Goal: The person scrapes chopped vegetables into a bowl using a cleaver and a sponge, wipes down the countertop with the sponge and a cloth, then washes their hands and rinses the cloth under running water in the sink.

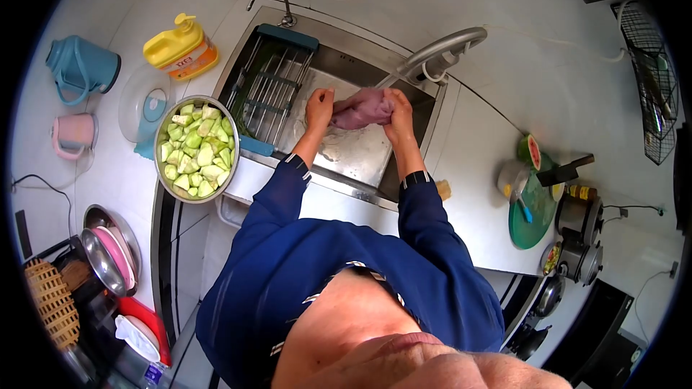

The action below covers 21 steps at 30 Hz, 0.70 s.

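A wet-looking, bunched purple cloth hangs over the steel sink, stretched between my two hands. My left hand is closed on its left end, fingers curled. At the other end my right hand grips the cloth with the fingers wrapped round it. Just above the right hand, the big curved faucet reaches in from the back right, its outlet close to the cloth. Left of my left hand, a metal drain rack with dark green ends spans the sink.
A steel bowl of cut green vegetable pieces stands left of the sink, near a yellow detergent bottle. To the right lie a green cutting board, a cleaver and a small pot. A second, thin tap stands behind the rack.
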Each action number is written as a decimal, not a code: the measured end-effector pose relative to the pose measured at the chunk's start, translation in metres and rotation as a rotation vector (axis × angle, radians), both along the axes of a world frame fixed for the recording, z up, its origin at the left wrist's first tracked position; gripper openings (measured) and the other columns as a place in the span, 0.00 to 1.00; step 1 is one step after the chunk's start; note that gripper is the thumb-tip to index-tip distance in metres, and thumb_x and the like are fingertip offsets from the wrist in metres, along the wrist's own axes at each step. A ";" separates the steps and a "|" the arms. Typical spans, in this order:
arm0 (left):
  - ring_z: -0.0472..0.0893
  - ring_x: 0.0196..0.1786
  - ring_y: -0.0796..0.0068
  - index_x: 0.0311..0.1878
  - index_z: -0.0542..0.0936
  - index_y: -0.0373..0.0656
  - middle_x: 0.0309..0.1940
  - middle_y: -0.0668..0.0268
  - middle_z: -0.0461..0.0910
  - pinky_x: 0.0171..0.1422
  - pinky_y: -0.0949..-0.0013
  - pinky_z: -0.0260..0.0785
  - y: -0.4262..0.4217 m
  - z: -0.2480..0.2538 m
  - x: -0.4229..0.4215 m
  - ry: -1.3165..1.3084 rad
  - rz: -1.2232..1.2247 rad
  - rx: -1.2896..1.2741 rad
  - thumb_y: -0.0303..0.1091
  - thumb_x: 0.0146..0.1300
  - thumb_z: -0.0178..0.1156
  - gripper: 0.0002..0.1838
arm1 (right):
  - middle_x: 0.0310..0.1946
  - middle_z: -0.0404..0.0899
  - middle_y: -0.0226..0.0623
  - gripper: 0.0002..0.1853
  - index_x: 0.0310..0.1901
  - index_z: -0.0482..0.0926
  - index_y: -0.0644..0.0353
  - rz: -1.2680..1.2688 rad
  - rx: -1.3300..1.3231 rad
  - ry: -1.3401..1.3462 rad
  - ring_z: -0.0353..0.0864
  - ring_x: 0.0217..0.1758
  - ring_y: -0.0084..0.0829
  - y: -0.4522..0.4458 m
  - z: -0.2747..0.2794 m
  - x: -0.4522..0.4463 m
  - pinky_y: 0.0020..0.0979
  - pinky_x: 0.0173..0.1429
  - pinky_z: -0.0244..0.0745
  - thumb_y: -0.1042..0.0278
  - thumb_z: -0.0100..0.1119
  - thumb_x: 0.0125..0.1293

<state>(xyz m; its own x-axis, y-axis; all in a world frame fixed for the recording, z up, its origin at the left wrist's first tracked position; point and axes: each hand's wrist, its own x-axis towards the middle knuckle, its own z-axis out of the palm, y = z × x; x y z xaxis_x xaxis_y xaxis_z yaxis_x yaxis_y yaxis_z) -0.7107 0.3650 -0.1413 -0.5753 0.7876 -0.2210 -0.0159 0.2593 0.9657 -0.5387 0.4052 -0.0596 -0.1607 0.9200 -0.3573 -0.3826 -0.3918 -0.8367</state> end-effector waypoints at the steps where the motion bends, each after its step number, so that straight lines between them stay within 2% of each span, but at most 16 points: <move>1: 0.79 0.37 0.67 0.40 0.80 0.37 0.33 0.58 0.82 0.45 0.68 0.68 -0.003 -0.001 0.000 -0.034 -0.017 -0.030 0.43 0.63 0.57 0.16 | 0.28 0.76 0.27 0.03 0.37 0.75 0.58 0.075 -0.004 -0.062 0.75 0.29 0.20 0.004 -0.003 0.005 0.23 0.36 0.72 0.70 0.55 0.65; 2: 0.78 0.38 0.70 0.42 0.80 0.38 0.34 0.62 0.81 0.44 0.70 0.68 -0.004 -0.002 0.003 -0.068 -0.046 0.037 0.45 0.64 0.56 0.18 | 0.28 0.76 0.28 0.03 0.38 0.75 0.58 0.147 -0.010 -0.123 0.75 0.29 0.20 0.003 -0.006 0.009 0.23 0.36 0.72 0.70 0.54 0.65; 4: 0.77 0.40 0.75 0.46 0.80 0.42 0.36 0.68 0.80 0.43 0.72 0.69 0.001 0.005 0.006 -0.130 -0.094 0.181 0.51 0.65 0.54 0.21 | 0.30 0.77 0.29 0.04 0.37 0.76 0.59 0.138 -0.061 -0.131 0.77 0.32 0.22 0.001 -0.008 0.004 0.25 0.38 0.73 0.69 0.55 0.65; 7: 0.78 0.43 0.75 0.52 0.78 0.43 0.40 0.66 0.80 0.44 0.73 0.70 0.007 0.030 0.021 -0.314 -0.319 0.349 0.58 0.67 0.46 0.27 | 0.35 0.78 0.32 0.07 0.41 0.75 0.59 0.118 -0.170 -0.028 0.78 0.37 0.27 -0.012 0.019 -0.016 0.30 0.42 0.76 0.67 0.50 0.67; 9: 0.78 0.45 0.74 0.53 0.76 0.41 0.41 0.64 0.79 0.47 0.74 0.70 0.008 0.026 0.026 -0.492 -0.495 0.277 0.61 0.68 0.42 0.31 | 0.41 0.77 0.35 0.10 0.44 0.74 0.60 0.124 -0.221 0.142 0.78 0.43 0.32 -0.014 0.025 -0.022 0.35 0.49 0.76 0.66 0.46 0.69; 10: 0.78 0.46 0.74 0.54 0.76 0.40 0.42 0.63 0.79 0.49 0.74 0.69 0.009 0.027 0.027 -0.579 -0.584 0.243 0.62 0.68 0.40 0.33 | 0.41 0.77 0.35 0.10 0.44 0.74 0.60 0.078 -0.262 0.190 0.78 0.44 0.32 -0.009 0.020 -0.021 0.36 0.50 0.76 0.66 0.46 0.69; 11: 0.77 0.45 0.76 0.49 0.78 0.37 0.41 0.62 0.79 0.53 0.72 0.68 0.002 0.026 0.028 -0.794 -0.573 0.080 0.62 0.69 0.36 0.35 | 0.41 0.77 0.34 0.10 0.44 0.74 0.59 0.030 -0.301 0.238 0.78 0.44 0.32 -0.003 0.013 -0.020 0.36 0.51 0.76 0.66 0.46 0.69; 14: 0.78 0.43 0.76 0.48 0.78 0.36 0.39 0.62 0.80 0.49 0.72 0.70 -0.015 0.016 0.024 -0.867 -0.610 -0.005 0.56 0.68 0.47 0.28 | 0.41 0.77 0.33 0.09 0.45 0.75 0.57 -0.020 -0.291 0.477 0.78 0.44 0.32 0.017 -0.027 -0.002 0.36 0.51 0.75 0.65 0.46 0.69; 15: 0.78 0.41 0.76 0.47 0.78 0.36 0.38 0.63 0.80 0.47 0.72 0.70 -0.022 0.018 0.028 -0.724 -0.548 0.084 0.52 0.66 0.52 0.24 | 0.41 0.77 0.33 0.09 0.45 0.75 0.57 -0.018 -0.264 0.573 0.78 0.44 0.32 0.022 -0.043 0.006 0.37 0.51 0.75 0.65 0.47 0.69; 17: 0.78 0.39 0.76 0.45 0.78 0.36 0.36 0.63 0.80 0.44 0.72 0.71 -0.036 0.025 0.035 -0.438 -0.419 0.250 0.44 0.62 0.61 0.19 | 0.41 0.78 0.33 0.13 0.48 0.74 0.57 -0.018 -0.288 0.371 0.78 0.44 0.32 0.016 -0.069 0.023 0.37 0.51 0.75 0.59 0.49 0.69; 18: 0.78 0.38 0.76 0.45 0.78 0.35 0.36 0.63 0.80 0.44 0.72 0.71 -0.034 0.016 0.029 -0.378 -0.433 0.206 0.41 0.59 0.63 0.18 | 0.41 0.78 0.33 0.15 0.50 0.73 0.57 -0.018 -0.300 0.271 0.78 0.45 0.32 0.012 -0.074 0.029 0.37 0.51 0.74 0.56 0.50 0.68; 20: 0.78 0.37 0.75 0.43 0.78 0.35 0.35 0.63 0.81 0.42 0.72 0.71 -0.029 -0.011 0.012 -0.259 -0.455 0.120 0.34 0.53 0.67 0.18 | 0.45 0.77 0.33 0.23 0.54 0.71 0.56 0.166 -0.241 -0.337 0.77 0.48 0.33 -0.003 -0.062 0.043 0.38 0.53 0.73 0.48 0.51 0.66; 21: 0.78 0.38 0.75 0.42 0.78 0.34 0.36 0.62 0.81 0.42 0.72 0.71 -0.031 0.022 0.003 -0.261 -0.527 0.069 0.36 0.52 0.67 0.17 | 0.47 0.77 0.33 0.26 0.56 0.70 0.56 0.259 -0.208 -0.640 0.76 0.50 0.34 -0.013 -0.054 0.046 0.38 0.54 0.72 0.44 0.52 0.65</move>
